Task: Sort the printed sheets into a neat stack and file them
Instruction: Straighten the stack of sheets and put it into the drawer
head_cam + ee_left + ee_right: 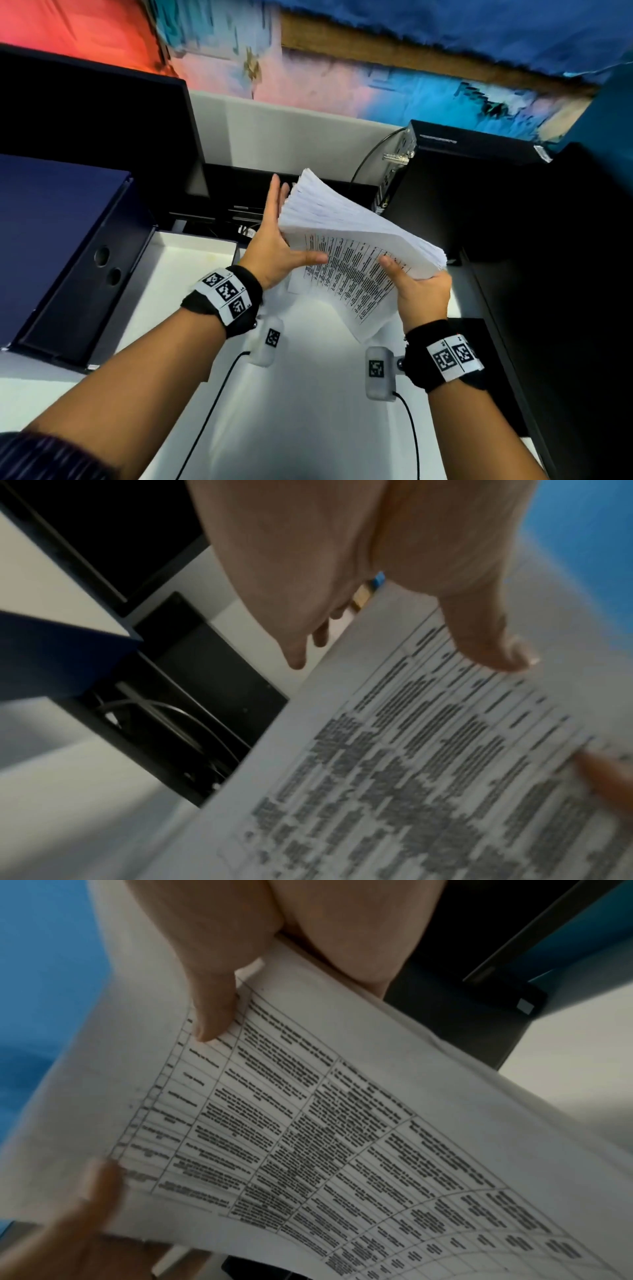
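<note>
A thick stack of printed sheets [346, 233] is held tilted in the air above the white desk [308, 394], its top page a printed table. My left hand [274, 246] lies flat against the stack's left edge, fingers straight, thumb resting across the top page. My right hand [421, 294] grips the lower right corner, thumb on top and fingers underneath. The left wrist view shows my left thumb [489, 642] on the printed sheets [411, 764]. The right wrist view shows my right thumb [212, 1010] pressing the sheets [342, 1123]. The sheets' edges are fanned, not flush.
A dark blue box file [61, 240] with two round holes lies open at the left, a white tray [191, 246] beside it. A dark monitor [102, 137] stands behind it. A black computer tower [462, 178] and dark cabinet [565, 274] close off the right.
</note>
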`<state>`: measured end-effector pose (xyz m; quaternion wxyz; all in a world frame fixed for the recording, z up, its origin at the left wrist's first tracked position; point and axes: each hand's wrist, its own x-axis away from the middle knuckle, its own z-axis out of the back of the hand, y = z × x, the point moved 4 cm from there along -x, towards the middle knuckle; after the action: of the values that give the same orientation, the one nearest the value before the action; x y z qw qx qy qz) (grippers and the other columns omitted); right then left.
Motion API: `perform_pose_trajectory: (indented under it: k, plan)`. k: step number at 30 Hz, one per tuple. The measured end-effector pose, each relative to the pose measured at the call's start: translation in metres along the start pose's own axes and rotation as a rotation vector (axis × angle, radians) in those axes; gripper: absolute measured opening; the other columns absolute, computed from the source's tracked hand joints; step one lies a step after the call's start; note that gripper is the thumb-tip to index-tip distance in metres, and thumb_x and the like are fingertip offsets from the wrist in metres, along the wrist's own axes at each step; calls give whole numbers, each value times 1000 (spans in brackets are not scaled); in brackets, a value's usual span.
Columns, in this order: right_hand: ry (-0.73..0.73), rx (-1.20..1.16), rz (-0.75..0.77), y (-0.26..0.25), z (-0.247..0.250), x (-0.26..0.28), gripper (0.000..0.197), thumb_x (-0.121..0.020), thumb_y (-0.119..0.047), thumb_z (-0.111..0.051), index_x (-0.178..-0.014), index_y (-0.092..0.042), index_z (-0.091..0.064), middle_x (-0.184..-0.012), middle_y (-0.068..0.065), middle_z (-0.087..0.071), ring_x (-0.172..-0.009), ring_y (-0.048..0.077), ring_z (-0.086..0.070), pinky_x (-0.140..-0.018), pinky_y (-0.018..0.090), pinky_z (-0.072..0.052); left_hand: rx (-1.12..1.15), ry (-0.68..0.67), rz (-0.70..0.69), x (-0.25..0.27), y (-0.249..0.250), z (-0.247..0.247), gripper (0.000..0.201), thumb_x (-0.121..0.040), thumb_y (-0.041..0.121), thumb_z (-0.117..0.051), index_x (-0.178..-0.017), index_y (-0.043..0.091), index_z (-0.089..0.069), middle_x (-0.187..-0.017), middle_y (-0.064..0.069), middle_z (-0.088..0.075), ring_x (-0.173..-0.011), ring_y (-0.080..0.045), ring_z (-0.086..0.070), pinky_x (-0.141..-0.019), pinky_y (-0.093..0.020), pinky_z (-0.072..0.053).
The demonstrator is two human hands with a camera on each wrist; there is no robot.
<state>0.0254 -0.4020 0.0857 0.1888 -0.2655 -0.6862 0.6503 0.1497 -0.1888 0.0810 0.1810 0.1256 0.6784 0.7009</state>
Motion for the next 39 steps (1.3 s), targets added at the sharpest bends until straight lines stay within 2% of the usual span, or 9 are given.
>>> perform_pose_trajectory:
  k: [3, 7, 10, 14, 20, 24, 28, 36, 39]
  plan:
    - [-37, 44, -19, -5, -1, -4, 25, -74, 1, -80, -90, -16, -73, -83, -7, -77, -80, 10, -74, -69, 22, -58, -140, 1, -27, -9, -1, 4, 97, -65, -1, -86, -146, 13, -35, -129, 6, -57, -113, 11, -56, -101, -20, -47]
    - [-33, 61, 99, -29, 6, -8, 30, -76, -1, -78, -96, -24, -72, -89, -12, -77, -89, 10, -74, -79, 26, -58, -53, 152, -91, -10, 23, 0, 37, -74, 6, -80, -107, 20, -70, -96, 16, -73, -96, 2, -69, -89, -24, -56]
    - [-18, 157, 189, -26, 3, 9, 31, -83, -4, -74, -97, -32, -73, -88, -14, -75, -92, 6, -71, -81, 22, -58, -89, 232, -135, 6, 19, -9, 33, -83, 13, -74, -114, 18, -64, -104, 15, -70, -95, 9, -65, -85, -11, -51]
    - [25, 256, 53, 7, -6, 23, 23, -90, -11, -69, -112, -5, -69, -93, -8, -69, -95, 12, -68, -79, 16, -55, -209, 272, -45, 20, 0, -23, 34, -89, 20, -70, -121, 13, -60, -102, 10, -70, -89, 4, -65, -86, -21, -55]
    - [95, 230, 100, 2, -4, 31, 23, -90, -8, -69, -111, 0, -66, -94, -8, -69, -82, -13, -65, -75, 11, -55, 22, 296, -99, 26, 16, -23, 43, -76, 17, -81, -110, 25, -57, -104, 7, -69, -96, 2, -68, -81, -15, -54]
    - [106, 63, -130, 14, -7, 28, 22, -80, -2, -77, -97, -13, -68, -84, -5, -75, -75, 1, -72, -70, 27, -62, 47, 213, 26, 26, 0, -22, 53, -71, 18, -84, -118, 7, -63, -103, 5, -73, -95, -2, -71, -81, -17, -56]
    - [116, -36, -143, 18, 8, 18, 44, -69, -5, -85, -107, -8, -64, -94, 4, -77, -88, 19, -74, -75, 35, -62, 24, 153, 40, 21, -3, -16, 34, -73, 16, -83, -104, 19, -69, -94, 9, -74, -90, 1, -71, -78, -16, -56]
    - [101, -21, -297, 63, -3, 22, 65, -63, -1, -89, -112, -27, -54, -99, -11, -70, -86, -7, -69, -67, 10, -53, 23, 77, 119, 22, -15, -11, 39, -70, 10, -85, -96, 31, -65, -93, 8, -75, -91, 3, -70, -78, -13, -55]
    - [96, -39, -337, 71, -3, 18, 60, -65, -1, -88, -109, -28, -58, -100, -9, -72, -91, -1, -70, -72, 16, -56, 1, 87, 155, 26, -18, -10, 37, -72, 10, -84, -89, 32, -60, -90, 11, -71, -83, 9, -66, -77, -10, -54]
